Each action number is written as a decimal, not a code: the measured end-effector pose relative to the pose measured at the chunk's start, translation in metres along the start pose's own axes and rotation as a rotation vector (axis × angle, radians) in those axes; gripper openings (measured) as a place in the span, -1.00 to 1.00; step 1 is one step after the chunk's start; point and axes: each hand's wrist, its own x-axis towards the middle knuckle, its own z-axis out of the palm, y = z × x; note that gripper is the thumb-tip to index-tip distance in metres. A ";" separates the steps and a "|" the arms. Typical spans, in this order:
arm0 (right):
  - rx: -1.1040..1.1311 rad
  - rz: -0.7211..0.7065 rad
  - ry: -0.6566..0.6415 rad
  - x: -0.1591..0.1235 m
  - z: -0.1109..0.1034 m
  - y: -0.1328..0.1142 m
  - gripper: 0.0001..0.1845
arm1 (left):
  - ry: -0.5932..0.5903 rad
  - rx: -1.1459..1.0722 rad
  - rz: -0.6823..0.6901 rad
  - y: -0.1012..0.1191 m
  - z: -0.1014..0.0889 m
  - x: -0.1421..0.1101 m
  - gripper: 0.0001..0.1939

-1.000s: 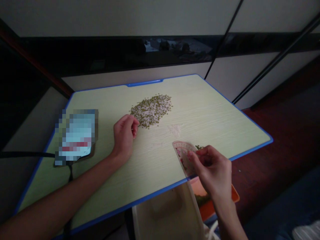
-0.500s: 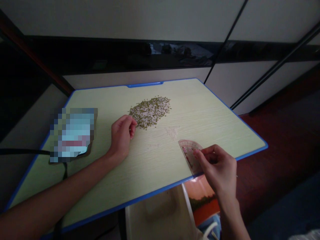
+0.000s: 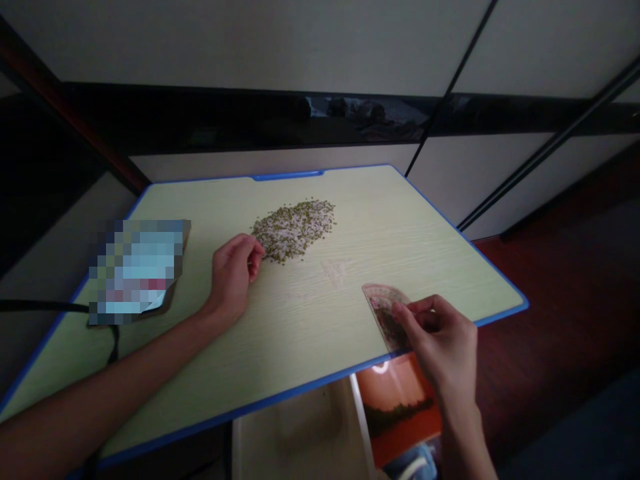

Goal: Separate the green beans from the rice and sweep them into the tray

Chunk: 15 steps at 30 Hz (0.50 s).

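A heap of mixed small green beans and pale, rice-like grains (image 3: 295,230) lies on the yellowish table (image 3: 300,333). At its near left edge is my left hand (image 3: 234,270), fingers curled in and thumb against them; anything between the fingertips is hidden. My right hand (image 3: 443,333) pinches a clear half-round protractor (image 3: 383,310) with pinkish markings between thumb and fingers, over the table's front edge. Between the heap and the protractor is a small, thin patch of pale grains (image 3: 335,272).
A blurred-out phone-like device (image 3: 140,267) rests at the table's left, with a black strap (image 3: 45,306) beside it. Under the front edge are a pale open bin (image 3: 300,433) and an orange picture (image 3: 397,407). Cabinet panels (image 3: 250,40) stand behind the table.
The view has shifted slightly. My right hand has drawn the protractor a little to the right, away from the small pale patch. My left hand stays by the heap's edge.
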 end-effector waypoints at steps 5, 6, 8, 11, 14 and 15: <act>0.016 0.002 -0.010 0.005 -0.003 0.005 -0.71 | 0.007 0.005 0.009 -0.001 0.000 0.001 -0.81; 0.021 0.004 -0.015 0.006 -0.004 0.006 -0.71 | 0.008 0.008 0.010 -0.002 0.000 0.001 -0.81; 0.040 0.008 -0.022 0.009 -0.005 0.007 -0.72 | 0.010 0.017 0.013 -0.002 0.000 0.001 -0.81; 0.066 0.057 -0.039 0.012 -0.005 0.008 -0.73 | 0.008 0.027 0.011 -0.002 0.000 0.001 -0.81; 0.156 0.104 -0.088 0.013 -0.004 0.006 -0.74 | 0.008 0.035 0.010 -0.001 0.001 0.001 -0.80; 0.213 0.113 -0.112 0.013 -0.005 0.005 -0.74 | 0.010 0.037 0.007 0.000 0.001 0.001 -0.79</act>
